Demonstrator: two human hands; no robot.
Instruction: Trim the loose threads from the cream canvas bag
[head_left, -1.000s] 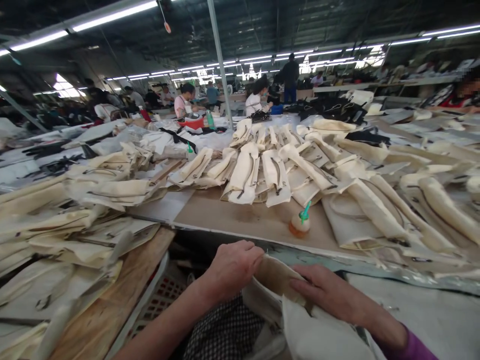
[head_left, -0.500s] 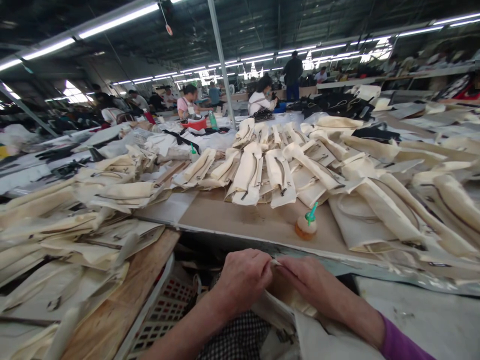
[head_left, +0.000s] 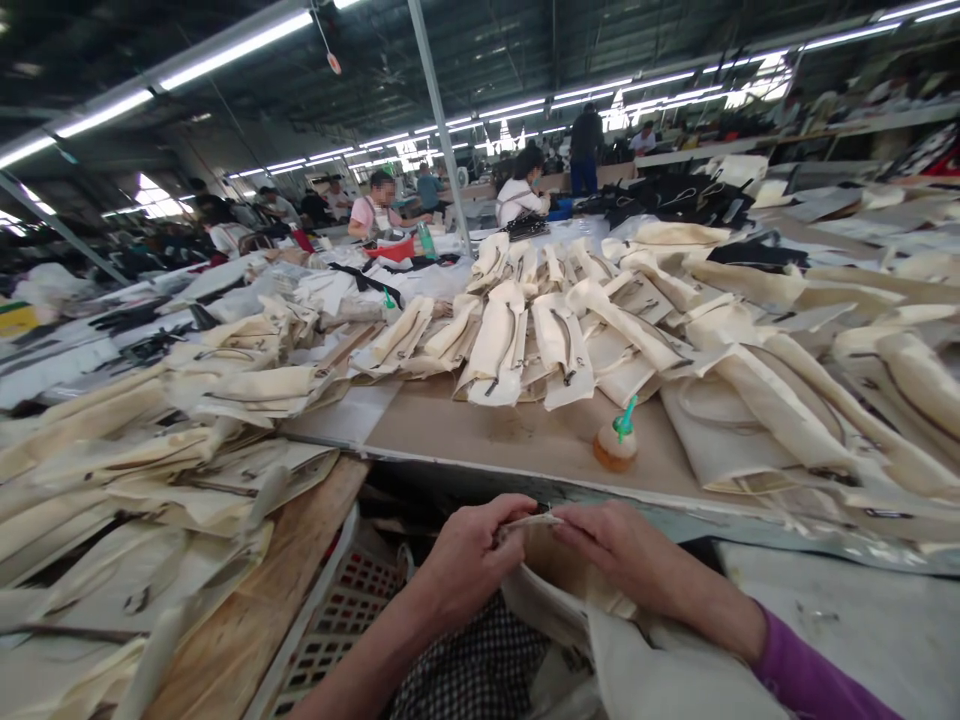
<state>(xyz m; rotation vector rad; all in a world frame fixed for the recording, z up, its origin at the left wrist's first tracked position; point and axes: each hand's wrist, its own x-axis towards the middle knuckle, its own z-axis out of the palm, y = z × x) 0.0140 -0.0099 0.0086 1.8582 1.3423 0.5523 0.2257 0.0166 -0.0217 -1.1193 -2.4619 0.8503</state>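
A cream fabric bag (head_left: 551, 605) rests over my lap, its rim lifted between both hands. My left hand (head_left: 480, 545) pinches the rim, thumb inside the fold and fingers on top. Close beside it, my right hand (head_left: 619, 545) grips the same edge with its fingers pressed together. The bag's opening gapes toward me below the hands, and its lower part spreads to the right. Just past the table edge stands a small orange and white bottle (head_left: 615, 447) with a green nozzle.
Many cream bags with dark zippers (head_left: 559, 345) cover the table (head_left: 457, 430). More cream pieces lie on a wooden board (head_left: 262, 585) at left. A white plastic basket (head_left: 337, 600) sits below it. Co-workers (head_left: 521, 190) sit farther back, near a pole (head_left: 442, 130).
My left hand has turned and opened its grip somewhat, with the thumb now along the rim. More of the bag's rim shows between the hands. The view has shifted slightly.
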